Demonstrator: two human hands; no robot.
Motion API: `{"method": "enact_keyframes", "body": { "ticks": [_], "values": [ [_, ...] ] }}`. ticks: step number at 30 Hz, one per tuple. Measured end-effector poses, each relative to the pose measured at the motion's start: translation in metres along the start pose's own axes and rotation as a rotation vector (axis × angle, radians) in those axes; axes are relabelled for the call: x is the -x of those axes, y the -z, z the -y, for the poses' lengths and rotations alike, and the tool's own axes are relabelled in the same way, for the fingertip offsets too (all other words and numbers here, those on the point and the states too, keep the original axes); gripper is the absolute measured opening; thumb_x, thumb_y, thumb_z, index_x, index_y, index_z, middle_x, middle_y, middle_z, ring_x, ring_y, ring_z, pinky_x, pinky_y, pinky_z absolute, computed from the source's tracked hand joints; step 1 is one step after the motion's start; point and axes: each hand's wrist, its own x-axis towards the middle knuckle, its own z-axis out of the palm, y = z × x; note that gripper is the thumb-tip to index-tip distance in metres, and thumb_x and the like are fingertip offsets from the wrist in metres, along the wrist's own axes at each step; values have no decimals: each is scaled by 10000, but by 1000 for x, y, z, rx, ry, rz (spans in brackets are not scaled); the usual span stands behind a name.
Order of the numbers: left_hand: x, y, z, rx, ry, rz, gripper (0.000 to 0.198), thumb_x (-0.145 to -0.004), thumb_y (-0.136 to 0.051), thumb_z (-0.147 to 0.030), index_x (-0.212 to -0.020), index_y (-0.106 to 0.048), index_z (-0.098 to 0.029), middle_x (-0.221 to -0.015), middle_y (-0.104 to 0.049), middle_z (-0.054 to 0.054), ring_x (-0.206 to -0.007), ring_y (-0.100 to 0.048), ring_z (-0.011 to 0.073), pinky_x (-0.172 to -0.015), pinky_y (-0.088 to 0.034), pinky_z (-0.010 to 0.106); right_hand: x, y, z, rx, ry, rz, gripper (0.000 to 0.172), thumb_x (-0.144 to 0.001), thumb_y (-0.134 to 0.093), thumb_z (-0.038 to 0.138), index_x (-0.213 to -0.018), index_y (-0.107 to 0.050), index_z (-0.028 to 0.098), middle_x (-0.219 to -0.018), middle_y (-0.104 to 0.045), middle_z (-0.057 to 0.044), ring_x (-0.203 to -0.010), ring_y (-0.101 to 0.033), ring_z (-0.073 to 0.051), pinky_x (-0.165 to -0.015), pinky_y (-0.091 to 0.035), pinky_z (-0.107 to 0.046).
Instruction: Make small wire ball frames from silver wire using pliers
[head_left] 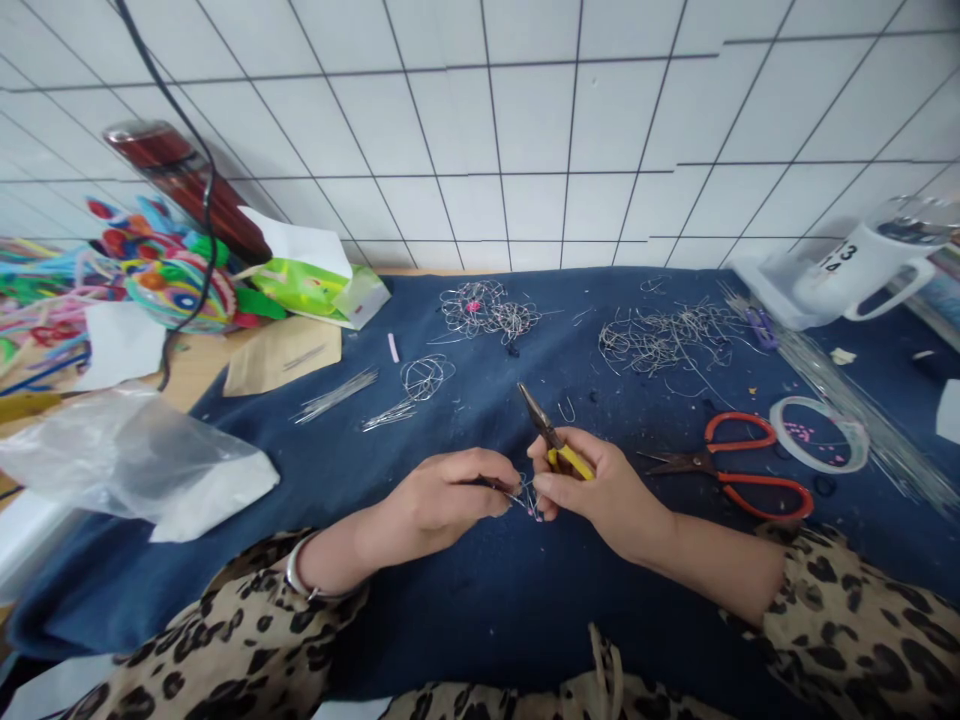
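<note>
In the middle of the blue cloth, my left hand (pixel 450 500) pinches a small bent wire piece with pink beads (pixel 532 505). Close beside it, my right hand (pixel 596 490) has its fingers wrapped round pliers with yellow grips (pixel 568 459), the jaws pointing up and away. The thumb and fingertips of that hand also meet at the wire piece. A small bent wire (pixel 567 410) lies just past the pliers. To the right of my right hand are scissors with red handles (pixel 724 465), their blades towards it.
Tangled wires (pixel 667 338) and beaded wire loops (pixel 484 308) lie behind. Right are a round dish of pink beads (pixel 819 435), long straight wires (pixel 862 400) and a white mug (pixel 862 270). Left are wire bundles (pixel 337 395), a plastic bag (pixel 127 455) and a red thermos (pixel 187 185).
</note>
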Motion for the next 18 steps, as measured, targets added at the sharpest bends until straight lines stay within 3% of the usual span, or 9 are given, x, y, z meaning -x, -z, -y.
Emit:
{"method": "enact_keyframes", "body": {
  "ticks": [7, 18],
  "values": [
    [-5, 8, 0, -115, -116, 88, 209, -791, -549, -26, -913, -613, -184, -1052, -622, 92, -933, -600, 195, -811, -522, 361, 0, 0, 0, -12, 12, -3, 219, -714, -629, 156, -911, -536, 180, -762, -491, 43, -580, -552, -80, -561, -489, -251],
    [-4, 8, -4, -94, -15, 39, 146, -836, -528, -124, -895, -636, -204, -934, -649, 71, -840, -638, 174, -699, -553, 287, 1, -1, 2, 20, 12, -17, 218, -717, -623, 177, -913, -529, 190, -783, -501, 38, -594, -555, -83, -576, -492, -258]
  ]
}}
